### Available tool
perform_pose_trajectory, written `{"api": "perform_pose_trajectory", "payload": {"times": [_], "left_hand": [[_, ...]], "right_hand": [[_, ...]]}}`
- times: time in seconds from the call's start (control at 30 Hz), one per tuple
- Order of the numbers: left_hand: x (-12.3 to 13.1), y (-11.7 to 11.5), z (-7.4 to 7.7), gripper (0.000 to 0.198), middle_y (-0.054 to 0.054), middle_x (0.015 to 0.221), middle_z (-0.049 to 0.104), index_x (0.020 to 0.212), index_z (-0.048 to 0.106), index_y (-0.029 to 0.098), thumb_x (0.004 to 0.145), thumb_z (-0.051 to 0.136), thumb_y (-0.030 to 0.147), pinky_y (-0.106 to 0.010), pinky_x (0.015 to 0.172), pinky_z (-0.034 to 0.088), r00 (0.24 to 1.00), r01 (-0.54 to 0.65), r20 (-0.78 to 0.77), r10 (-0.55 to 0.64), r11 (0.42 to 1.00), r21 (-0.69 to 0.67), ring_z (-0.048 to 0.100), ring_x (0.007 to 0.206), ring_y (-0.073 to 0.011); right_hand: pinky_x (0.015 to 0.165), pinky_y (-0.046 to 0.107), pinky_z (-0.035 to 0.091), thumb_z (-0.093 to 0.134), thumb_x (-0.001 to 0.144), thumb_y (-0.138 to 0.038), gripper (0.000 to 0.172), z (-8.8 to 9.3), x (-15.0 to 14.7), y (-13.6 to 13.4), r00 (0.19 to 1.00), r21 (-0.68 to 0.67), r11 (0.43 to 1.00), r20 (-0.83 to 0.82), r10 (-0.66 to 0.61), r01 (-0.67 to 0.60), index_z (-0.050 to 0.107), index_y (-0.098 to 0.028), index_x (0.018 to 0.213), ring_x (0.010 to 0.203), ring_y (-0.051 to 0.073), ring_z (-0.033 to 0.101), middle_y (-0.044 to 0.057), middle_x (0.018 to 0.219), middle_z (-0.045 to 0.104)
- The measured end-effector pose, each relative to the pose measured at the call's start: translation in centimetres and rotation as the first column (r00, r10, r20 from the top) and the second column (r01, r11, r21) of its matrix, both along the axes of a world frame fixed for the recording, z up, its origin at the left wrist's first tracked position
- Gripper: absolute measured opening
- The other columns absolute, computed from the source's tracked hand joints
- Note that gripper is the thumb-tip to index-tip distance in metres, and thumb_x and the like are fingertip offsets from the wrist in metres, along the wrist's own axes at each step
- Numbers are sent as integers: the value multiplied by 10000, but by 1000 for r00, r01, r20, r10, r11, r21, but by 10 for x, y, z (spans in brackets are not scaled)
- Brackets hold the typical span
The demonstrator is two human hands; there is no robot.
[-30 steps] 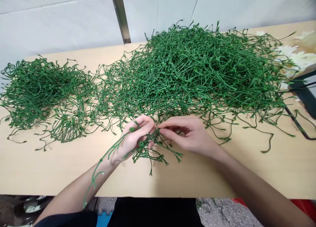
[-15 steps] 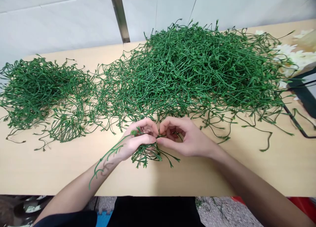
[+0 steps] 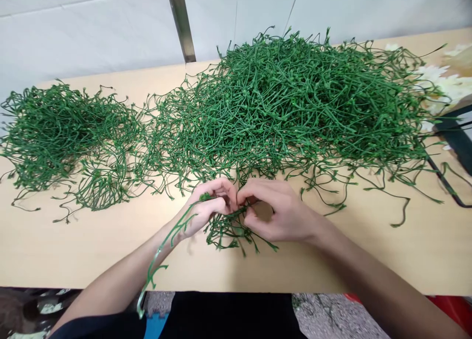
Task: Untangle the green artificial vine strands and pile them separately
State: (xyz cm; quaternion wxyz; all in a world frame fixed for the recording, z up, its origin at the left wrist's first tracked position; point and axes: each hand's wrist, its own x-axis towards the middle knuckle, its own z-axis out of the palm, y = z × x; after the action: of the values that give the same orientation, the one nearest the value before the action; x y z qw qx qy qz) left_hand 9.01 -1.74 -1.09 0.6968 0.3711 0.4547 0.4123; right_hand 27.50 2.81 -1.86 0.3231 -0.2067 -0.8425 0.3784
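My left hand (image 3: 208,206) is closed, thumb against fingers, around a branched green plastic stem (image 3: 160,253) that trails back over my left wrist and forearm. My right hand (image 3: 276,209) meets it fingertip to fingertip, pinching at the same stem between the two hands. Just below the fingers, a small bunch of thin green artificial stems (image 3: 230,231) with forked tips spreads over the table; my fingers partly hide it. Whether these stems are joined to the branched one I cannot tell.
A large heap of green stems (image 3: 295,98) fills the table's back, with a smaller heap (image 3: 55,127) at the left. White artificial flowers (image 3: 448,86) and a black-framed object (image 3: 455,137) lie at the right. A metal strip (image 3: 181,24) runs up the tiled wall.
The branched stem's free end has swung down toward the table's front edge. My right thumb has shifted slightly right and down, and the bunch beneath the hands has moved a little right.
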Motion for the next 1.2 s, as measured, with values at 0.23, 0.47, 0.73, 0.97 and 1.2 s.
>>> {"api": "perform_pose_trajectory", "payload": {"times": [0.23,0.47,0.73,0.97,1.2], "left_hand": [[-1,1,2,75,13,650,592,711,590,158,637,586,164,-240,508,253,998,3,-69,-7,998,-68,429,549,-97],[-1,1,1,82,8,625,591,709,594,156,639,580,196,-244,521,251,998,13,-67,-18,997,-70,417,553,-100],[-6,2,4,49,14,602,589,691,592,163,647,573,152,-245,538,330,998,-67,-15,67,998,-1,468,549,-114],[-5,1,6,45,10,659,573,694,608,167,681,610,211,-261,590,343,978,-47,-200,57,997,54,483,618,-130],[-5,1,6,62,27,669,552,733,611,168,712,648,213,-245,591,355,990,-23,-138,35,996,89,468,613,-108]], "right_hand": [[609,291,394,528,797,-101,105,-5,0,2,994,476,877,43,-100,68,571,-164,870,670,166,486,33,686,598],[768,305,461,454,819,7,219,-2,2,1,998,288,957,65,22,-40,548,-177,892,886,183,541,53,818,598],[728,280,500,405,778,32,332,-1,4,6,997,145,986,-14,80,-78,538,-187,988,795,145,580,43,862,637],[649,263,498,583,824,-164,169,8,8,5,998,-24,999,37,43,-42,549,-192,986,711,133,589,23,839,647],[585,211,478,552,901,-158,30,12,4,5,999,-284,958,-26,30,-36,553,-187,893,647,93,570,-10,762,623]]}}
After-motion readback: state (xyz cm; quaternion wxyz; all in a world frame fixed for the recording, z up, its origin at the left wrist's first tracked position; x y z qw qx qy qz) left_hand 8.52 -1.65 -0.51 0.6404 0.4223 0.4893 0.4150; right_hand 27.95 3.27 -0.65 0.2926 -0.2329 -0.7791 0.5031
